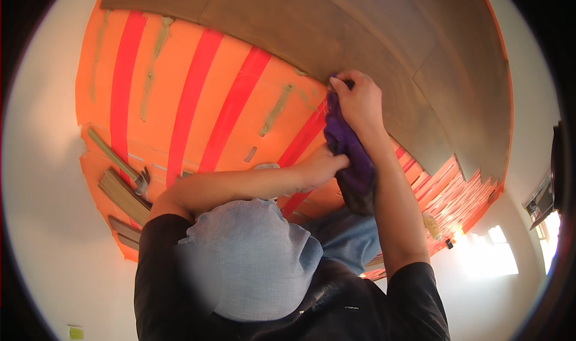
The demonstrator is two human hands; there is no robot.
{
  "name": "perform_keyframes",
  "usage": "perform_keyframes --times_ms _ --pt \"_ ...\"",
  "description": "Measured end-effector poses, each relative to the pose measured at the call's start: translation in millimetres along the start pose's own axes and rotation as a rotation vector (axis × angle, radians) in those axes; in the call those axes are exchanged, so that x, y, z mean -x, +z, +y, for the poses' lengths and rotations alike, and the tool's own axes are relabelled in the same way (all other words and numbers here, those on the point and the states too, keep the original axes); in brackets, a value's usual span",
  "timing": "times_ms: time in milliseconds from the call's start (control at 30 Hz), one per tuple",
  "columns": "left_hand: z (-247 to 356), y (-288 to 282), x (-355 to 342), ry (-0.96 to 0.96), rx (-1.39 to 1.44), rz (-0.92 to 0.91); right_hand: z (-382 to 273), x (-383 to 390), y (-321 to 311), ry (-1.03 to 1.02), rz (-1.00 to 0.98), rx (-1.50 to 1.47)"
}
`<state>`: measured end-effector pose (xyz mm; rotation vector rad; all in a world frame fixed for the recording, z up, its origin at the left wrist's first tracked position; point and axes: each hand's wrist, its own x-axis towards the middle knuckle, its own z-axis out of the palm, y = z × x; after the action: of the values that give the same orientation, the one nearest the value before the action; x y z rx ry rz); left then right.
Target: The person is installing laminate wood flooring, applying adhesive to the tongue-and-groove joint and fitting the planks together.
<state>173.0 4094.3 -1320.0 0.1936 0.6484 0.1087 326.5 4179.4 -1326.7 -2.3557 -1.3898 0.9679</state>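
A crumpled purple cloth [351, 146] with a dark lower end hangs between my two hands. My right hand [360, 101] pinches its upper end, close to the edge of the laid brown floor planks [372, 47]. Lower down, my left hand [321, 167] is closed on the cloth's side, with the thumb lying over it. The cloth hides part of the orange underlay [240, 125] behind it. Whether anything is wrapped inside the cloth I cannot tell.
Red tape strips [195, 95] cross the underlay. A hammer [114, 155] lies at left beside plank offcuts [123, 194]. A yellowish bottle [431, 226] stands or lies at right near a bright sunlit patch [486, 254]. My bent knee in pale jeans [252, 257] rises in front.
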Motion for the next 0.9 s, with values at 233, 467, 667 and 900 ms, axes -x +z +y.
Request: perform_keyframes --times_ms 233,467,667,900 --pt "58.4 -40.6 23.6 0.425 0.171 0.276 -82.2 -59.2 45.5 -0.073 0.015 -0.047" --pt "-29.0 32.4 -6.7 -0.315 -0.337 -0.092 106.8 81.0 -13.7 0.185 0.102 0.117" --pt "-31.8 69.8 22.4 -0.144 -0.552 -0.454 107.2 210.6 -97.3 0.320 0.458 -0.596" --pt "-22.6 39.8 68.9 -0.005 -0.153 -0.307 30.5 238.1 -30.7 0.109 0.328 -1.598"
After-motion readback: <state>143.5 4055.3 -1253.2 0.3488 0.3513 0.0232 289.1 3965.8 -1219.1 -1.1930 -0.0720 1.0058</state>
